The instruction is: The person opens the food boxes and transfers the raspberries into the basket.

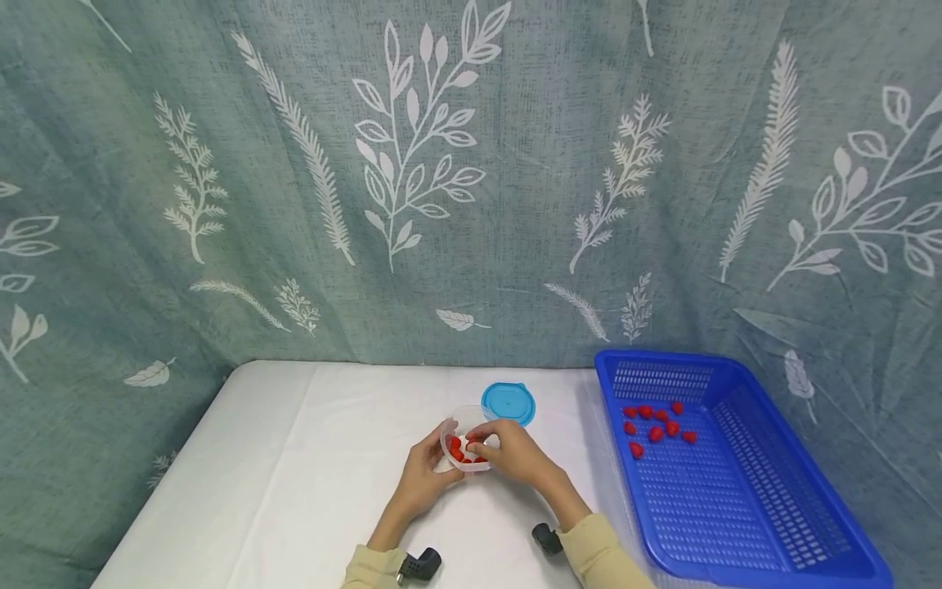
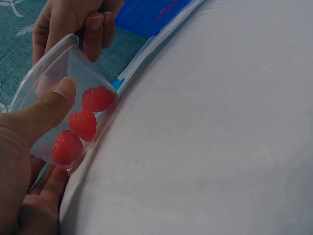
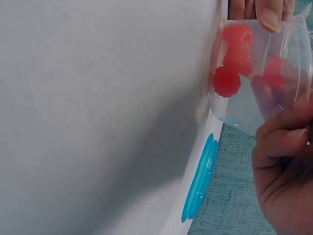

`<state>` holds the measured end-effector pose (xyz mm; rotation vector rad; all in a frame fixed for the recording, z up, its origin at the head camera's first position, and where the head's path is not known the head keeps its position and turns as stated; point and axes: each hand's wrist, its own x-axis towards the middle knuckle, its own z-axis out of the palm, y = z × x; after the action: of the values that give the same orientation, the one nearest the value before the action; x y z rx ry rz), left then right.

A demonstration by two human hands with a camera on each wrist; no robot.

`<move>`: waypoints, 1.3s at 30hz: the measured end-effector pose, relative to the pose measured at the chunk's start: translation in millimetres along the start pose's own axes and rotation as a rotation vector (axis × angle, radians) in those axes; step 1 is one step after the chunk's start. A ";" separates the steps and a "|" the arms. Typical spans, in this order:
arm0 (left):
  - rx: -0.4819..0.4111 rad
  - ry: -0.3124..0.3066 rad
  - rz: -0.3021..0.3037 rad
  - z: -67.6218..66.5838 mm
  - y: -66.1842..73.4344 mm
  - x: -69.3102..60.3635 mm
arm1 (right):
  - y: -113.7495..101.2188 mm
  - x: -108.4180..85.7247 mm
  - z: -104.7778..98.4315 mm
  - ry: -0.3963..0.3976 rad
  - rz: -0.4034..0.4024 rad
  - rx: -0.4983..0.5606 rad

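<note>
My left hand (image 1: 424, 478) grips a clear plastic container (image 2: 90, 71) from the left side, its thumb pressed on the near wall. Several red raspberries (image 2: 67, 148) lie on the container's bottom. From the right, my right hand (image 1: 518, 454) reaches over the rim with its fingers inside. Between its fingertips is one raspberry (image 3: 275, 72), seen through the clear wall in the right wrist view. Just behind the container, a round blue lid (image 1: 509, 403) lies flat on the white table.
A large blue basket (image 1: 736, 491) stands at the right side of the table (image 1: 294, 474). Several raspberries (image 1: 656, 434) are scattered in its far left part. Behind the table hangs a green leaf-patterned cloth (image 1: 515, 204).
</note>
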<state>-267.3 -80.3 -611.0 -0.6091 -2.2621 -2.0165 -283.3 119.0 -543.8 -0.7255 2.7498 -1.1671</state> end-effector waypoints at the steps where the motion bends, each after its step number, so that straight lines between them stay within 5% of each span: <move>1: -0.006 0.001 -0.002 0.0 -0.2 -0.4 | -0.3 -0.8 0.0 0.006 0.000 0.002; 18: -0.022 0.013 -0.017 1.3 2.0 0.3 | -12.7 -17.8 -2.5 0.212 0.031 -0.004; 31: -0.003 0.018 -0.016 2.6 2.7 -0.5 | -39.5 -41.5 -1.8 0.231 0.071 0.448; 39: 0.033 0.033 -0.017 3.9 0.8 0.3 | -71.2 -68.3 -30.2 0.185 0.012 0.588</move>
<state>-266.4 -76.4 -610.8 -0.5512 -2.2852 -1.9771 -201.8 126.8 -481.0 -0.5428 2.3143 -1.9881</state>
